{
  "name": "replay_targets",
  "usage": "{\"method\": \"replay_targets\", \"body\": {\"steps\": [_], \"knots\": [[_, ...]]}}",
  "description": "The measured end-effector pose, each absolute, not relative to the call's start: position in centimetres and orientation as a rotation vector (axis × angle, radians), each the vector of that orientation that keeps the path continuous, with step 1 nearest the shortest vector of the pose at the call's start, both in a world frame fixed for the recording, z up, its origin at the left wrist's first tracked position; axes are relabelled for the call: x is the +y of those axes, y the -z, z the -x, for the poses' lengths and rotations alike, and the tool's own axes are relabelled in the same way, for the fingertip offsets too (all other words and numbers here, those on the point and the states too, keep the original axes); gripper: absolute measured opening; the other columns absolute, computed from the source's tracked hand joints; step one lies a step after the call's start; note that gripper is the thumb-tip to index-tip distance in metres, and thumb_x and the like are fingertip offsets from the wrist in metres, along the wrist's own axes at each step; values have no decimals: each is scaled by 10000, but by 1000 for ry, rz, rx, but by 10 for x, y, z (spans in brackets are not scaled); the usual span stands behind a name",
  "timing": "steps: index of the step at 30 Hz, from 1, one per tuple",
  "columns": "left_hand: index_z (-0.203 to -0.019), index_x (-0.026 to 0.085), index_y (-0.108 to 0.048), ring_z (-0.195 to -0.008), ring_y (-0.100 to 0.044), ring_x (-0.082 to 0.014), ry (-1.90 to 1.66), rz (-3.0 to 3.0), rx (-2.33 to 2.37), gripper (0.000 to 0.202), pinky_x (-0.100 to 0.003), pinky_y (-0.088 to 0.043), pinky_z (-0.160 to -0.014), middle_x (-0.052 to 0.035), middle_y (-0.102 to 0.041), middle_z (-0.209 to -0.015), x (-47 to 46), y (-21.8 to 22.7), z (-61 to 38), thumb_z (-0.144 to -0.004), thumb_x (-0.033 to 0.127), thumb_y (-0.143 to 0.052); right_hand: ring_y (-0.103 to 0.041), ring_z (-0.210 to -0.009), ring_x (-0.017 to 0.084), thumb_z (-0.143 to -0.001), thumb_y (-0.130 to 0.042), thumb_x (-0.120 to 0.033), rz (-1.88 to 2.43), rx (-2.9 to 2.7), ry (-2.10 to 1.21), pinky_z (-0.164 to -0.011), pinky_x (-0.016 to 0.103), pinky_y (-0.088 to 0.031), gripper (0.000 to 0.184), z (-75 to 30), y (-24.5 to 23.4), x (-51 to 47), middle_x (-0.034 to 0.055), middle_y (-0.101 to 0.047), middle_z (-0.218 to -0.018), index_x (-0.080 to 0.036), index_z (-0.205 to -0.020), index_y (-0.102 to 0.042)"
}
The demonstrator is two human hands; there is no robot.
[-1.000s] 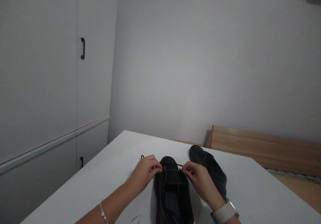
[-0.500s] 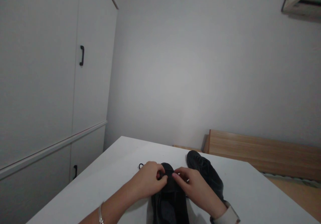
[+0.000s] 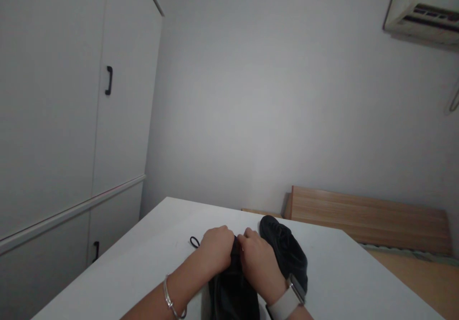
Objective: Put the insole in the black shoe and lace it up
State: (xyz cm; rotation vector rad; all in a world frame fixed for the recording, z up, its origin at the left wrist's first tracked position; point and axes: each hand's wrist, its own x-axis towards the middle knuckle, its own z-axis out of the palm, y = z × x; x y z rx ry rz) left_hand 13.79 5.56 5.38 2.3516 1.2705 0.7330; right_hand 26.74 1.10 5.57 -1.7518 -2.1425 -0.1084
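Observation:
A black shoe (image 3: 234, 293) lies on the white table in front of me, its far end between my hands. My left hand (image 3: 217, 248) is closed on the shoe's far part from the left, fingertips curled out of sight. From the right, my right hand (image 3: 258, 262) grips the same part with bent fingers. A small black loop of cord (image 3: 194, 242) sticks out on the table beyond my left hand. Beside my right hand lies a second black shoe (image 3: 285, 250), tilted toward the table's far edge.
The white table (image 3: 150, 262) spreads around the shoes. Behind it stand a grey wall and a wooden board (image 3: 358, 215). A white cabinet (image 3: 53, 95) with black handles is on the left. An air conditioner (image 3: 426, 18) hangs at the upper right.
Both hands have turned and closed more tightly over the shoe's far end, covering more of it. The right wrist has rotated, showing a watch. The view has shifted slightly right.

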Motion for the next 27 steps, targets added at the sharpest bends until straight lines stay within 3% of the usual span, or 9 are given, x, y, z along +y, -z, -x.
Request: {"method": "replay_targets", "body": {"steps": [3, 6, 10, 12, 16, 19, 22, 24, 27], "knots": [[-713, 150, -663, -857, -663, -306, -846, -2329, 1299, 138, -404, -482, -791, -135, -690, -825, 49, -70, -134, -742, 71, -554, -666, -840, 196, -909, -471, -69, 1597, -2062, -8, -734, 275, -511, 161, -273, -61, 14, 77, -682, -892, -160, -906, -604], [-769, 165, -659, -775, -669, -232, -975, -2248, 1207, 141, -319, -495, -722, -69, -701, -760, 43, -87, -131, -805, 125, -529, -644, -665, 156, -935, -494, -237, 1235, -1786, -422, -593, 245, -523, 98, -278, -69, 19, 16, -649, -762, -186, -873, -551], [-753, 173, -591, -641, -665, -191, -1197, -1858, 862, 13, -274, -515, -612, -21, -678, -661, 40, -95, -129, -751, 182, -599, -649, -619, 165, -795, -695, -439, 877, -1486, -809, -598, 298, -577, 284, -279, -77, 19, 13, -656, -727, -174, -859, -615], [-809, 193, -526, -612, -671, -194, -1246, -1687, 754, 173, -280, -528, -581, 8, -667, -633, 40, -93, -127, -684, 180, -644, -670, -633, 176, -735, -749, -478, 863, -1437, -855, -621, 320, -594, 354, -278, -80, 16, 34, -684, -751, -159, -856, -652], [-876, 223, -401, -591, -684, -193, -1222, -1510, 687, 392, -310, -557, -603, 34, -678, -625, 40, -87, -125, -633, 218, -709, -705, -704, 217, -726, -750, -477, 922, -1475, -844, -680, 371, -612, 379, -278, -81, 9, 75, -713, -811, -139, -887, -689], [-897, 223, -374, -621, -696, -193, -1174, -1453, 672, 474, -346, -574, -673, 24, -689, -649, 42, -86, -124, -631, 291, -761, -701, -728, 220, -782, -692, -409, 988, -1560, -680, -663, 352, -608, 268, -279, -81, 7, 85, -711, -835, -152, -855, -695], [-938, 210, -396, -687, -708, -189, -1119, -1569, 742, 349, -355, -573, -713, -32, -715, -773, 52, -83, -124, -785, 399, -647, -682, -732, 206, -811, -643, -328, 1046, -1619, -471, -594, 292, -583, 167, -280, -80, 6, 79, -700, -825, -168, -807, -692], [-930, 193, -439, -727, -702, -186, -1081, -1767, 928, 186, -342, -559, -718, -60, -707, -825, 65, -75, -125, -877, 356, -512, -670, -716, 201, -813, -620, -285, 1069, -1630, -419, -551, 269, -562, 134, -280, -80, 6, 73, -696, -807, -169, -817, -688], [-786, 170, -515, -839, -672, -240, -1006, -1950, 1181, 75, -371, -509, -788, -72, -666, -782, 86, -55, -127, -773, 196, -584, -659, -710, 194, -816, -602, -261, 1103, -1633, -393, -554, 261, -539, 123, -280, -82, 5, 61, -696, -795, -175, -837, -686]]}}
